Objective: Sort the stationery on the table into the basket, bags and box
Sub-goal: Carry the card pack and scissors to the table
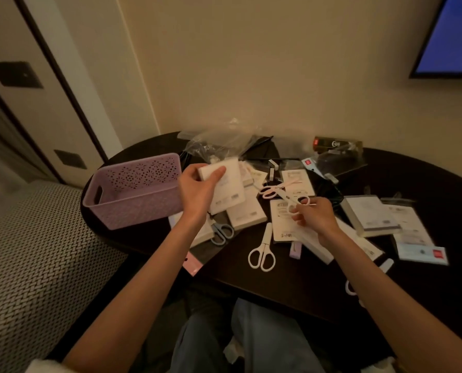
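My left hand [197,189] grips a stack of white notepads [228,184] above the table, just right of the purple perforated basket [135,189]. My right hand [314,215] pinches the handle of white scissors [287,197], lifted over a white packet. Pale pink scissors [272,188] lie just behind them. Another white pair of scissors [263,250] lies at the front of the table. Blue-grey scissors [221,231] lie under my left wrist. Clear plastic bags [219,144] sit crumpled at the back.
The dark oval table [412,286] carries several packets and a wrapped notebook [369,216] on the right, plus a dark box [337,145] at the back. A patterned seat [36,251] lies to the left. My knees are under the table's front edge.
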A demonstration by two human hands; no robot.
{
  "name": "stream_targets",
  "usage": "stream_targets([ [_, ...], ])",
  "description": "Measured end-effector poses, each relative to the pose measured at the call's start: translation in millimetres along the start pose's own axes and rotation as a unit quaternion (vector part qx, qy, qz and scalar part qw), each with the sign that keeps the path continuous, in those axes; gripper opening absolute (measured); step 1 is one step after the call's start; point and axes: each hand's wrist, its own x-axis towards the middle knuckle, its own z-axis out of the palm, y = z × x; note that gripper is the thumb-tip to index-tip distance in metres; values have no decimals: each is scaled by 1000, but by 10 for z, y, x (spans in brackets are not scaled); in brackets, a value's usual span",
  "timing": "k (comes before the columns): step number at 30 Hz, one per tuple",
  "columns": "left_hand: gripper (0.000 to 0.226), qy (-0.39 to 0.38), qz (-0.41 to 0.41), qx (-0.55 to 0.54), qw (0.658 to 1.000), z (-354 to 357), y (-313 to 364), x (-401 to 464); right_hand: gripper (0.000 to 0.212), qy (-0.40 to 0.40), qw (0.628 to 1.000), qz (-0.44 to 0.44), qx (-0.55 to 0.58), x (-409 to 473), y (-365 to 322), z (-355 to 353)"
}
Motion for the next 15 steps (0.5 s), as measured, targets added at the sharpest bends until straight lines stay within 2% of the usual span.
stream_targets([
  [1,27,-3,-5,-1,1000,23,1,-1,8,-8,1000,2,-15,-9,-2,-11],
  [6,36,-24,-36,-5,999,136,-20,4,29,-40,992,10,-118,-48,-16,-27],
  [10,32,-39,-58,-9,998,186,-47,2,39,-12,973,-64,-222,-72,-60,-22],
  [12,30,-51,-63,-6,997,205,-57,-3,43,-8,973,-120,-198,-97,-135,14],
  [15,32,-81,-90,-26,992,235,-49,-1,42,-94,984,-134,-65,-141,-278,84],
])
